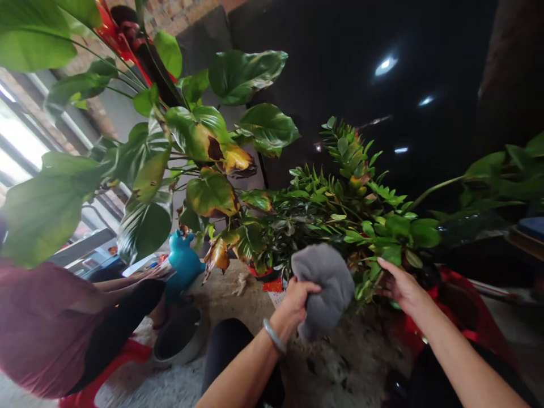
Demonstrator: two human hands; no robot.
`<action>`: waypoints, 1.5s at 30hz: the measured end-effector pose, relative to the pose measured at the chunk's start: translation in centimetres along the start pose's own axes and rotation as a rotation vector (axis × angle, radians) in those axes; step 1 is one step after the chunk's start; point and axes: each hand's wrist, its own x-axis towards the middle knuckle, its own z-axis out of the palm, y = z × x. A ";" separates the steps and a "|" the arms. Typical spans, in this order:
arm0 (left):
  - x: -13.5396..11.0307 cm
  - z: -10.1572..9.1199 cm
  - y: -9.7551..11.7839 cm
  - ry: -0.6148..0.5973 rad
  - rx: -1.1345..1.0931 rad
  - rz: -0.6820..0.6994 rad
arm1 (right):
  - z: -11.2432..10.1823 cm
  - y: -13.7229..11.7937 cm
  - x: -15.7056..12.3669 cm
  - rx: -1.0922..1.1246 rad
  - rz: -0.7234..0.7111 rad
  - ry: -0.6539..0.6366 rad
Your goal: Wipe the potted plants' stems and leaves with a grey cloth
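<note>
My left hand [296, 303] is closed round a grey cloth [325, 289], held up in front of a bushy small-leaved plant [344, 209]. My right hand [399, 286] reaches into the plant's lower right side, fingers curled among the leaves [385, 258]; whether it grips a leaf or stem is hidden. A silver bangle [274, 335] sits on my left wrist.
A tall large-leaved plant [178, 147] with yellowed leaves stands at left. Another person in a dark red top [46, 323] sits at the far left beside a teal watering can [183, 262] and a white pot [178, 340]. A red pot [457, 306] stands at right.
</note>
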 end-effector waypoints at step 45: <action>-0.7 -2.5 5.0 -0.154 -0.077 0.289 | 0.9 0.0 0.5 0.006 0.012 0.012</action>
